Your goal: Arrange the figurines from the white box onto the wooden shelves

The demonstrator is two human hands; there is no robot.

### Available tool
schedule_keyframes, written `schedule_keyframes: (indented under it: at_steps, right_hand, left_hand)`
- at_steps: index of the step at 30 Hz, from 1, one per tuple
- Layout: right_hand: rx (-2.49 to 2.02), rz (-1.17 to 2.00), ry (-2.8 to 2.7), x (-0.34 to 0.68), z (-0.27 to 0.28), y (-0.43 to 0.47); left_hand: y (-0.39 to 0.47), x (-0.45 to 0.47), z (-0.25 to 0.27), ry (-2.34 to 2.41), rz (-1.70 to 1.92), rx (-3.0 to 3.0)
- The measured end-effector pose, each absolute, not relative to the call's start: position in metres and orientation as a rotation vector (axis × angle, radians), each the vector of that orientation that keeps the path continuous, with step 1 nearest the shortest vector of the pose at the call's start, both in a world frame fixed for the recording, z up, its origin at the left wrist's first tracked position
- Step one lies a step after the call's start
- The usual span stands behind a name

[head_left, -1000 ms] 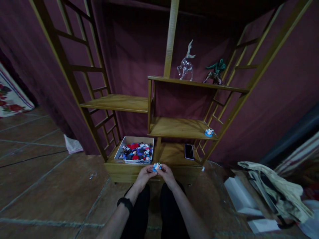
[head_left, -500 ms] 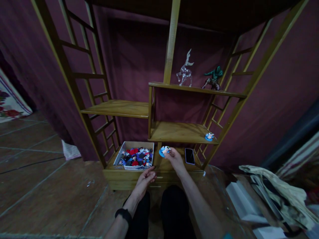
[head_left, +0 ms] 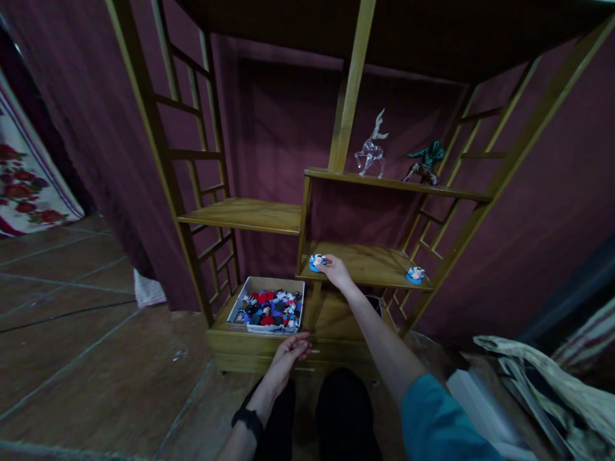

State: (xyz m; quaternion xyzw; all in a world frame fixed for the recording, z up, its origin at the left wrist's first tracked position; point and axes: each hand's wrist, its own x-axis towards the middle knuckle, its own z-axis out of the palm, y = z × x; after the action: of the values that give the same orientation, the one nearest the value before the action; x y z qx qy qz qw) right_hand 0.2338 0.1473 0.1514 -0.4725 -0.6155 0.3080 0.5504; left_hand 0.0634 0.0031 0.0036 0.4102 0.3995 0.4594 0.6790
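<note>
Our figurine (head_left: 316, 263) is at the left front of the middle shelf (head_left: 365, 261), centre of frame. Right hand (head_left: 337, 273) has its fingers clamped on the figurine's right side. Base looks at or just over the wood; can't tell if it's touching.

Progress, our read: one matching piece, the second figurine (head_left: 415, 274), stands at the shelf's right end, hands off. The one in our grip is in position or close, not released. The rest, mixed figures (head_left: 269, 307), lie heaped in the carton (head_left: 276, 283), lower left of centre; can't count them, or say how many belong up there.

Left hand (head_left: 291, 352) is below the carton, bottom centre: fingers loosely bent, nothing visible in them.

Materials: both figurines have blue, roundish bases and pale bodies, glossy, probably moulded plastic. Carton is thin-walled, rectangular, open-topped, likely cardboard. Shelf is flat varnished wood with visible grain and a straight front edge. Phone (head_left: 374, 303), lower right of centre, is a dark slab half hidden by our forearm. Upper right: a clear, glassy deer (head_left: 369, 152) and a rough-shaped dark green statuette (head_left: 425, 161). Behind, a matte maroon curtain (head_left: 269, 128).
</note>
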Motion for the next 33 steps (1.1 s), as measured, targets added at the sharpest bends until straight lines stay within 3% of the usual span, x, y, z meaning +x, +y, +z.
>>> schedule_keyframes:
  at_steps: [33]
  right_hand:
    - [-1.205,0.562,-1.542,0.2311,0.1456,0.1502]
  left_hand:
    - [0.0043,0.0613,-0.0044,0.878,1.041,0.881]
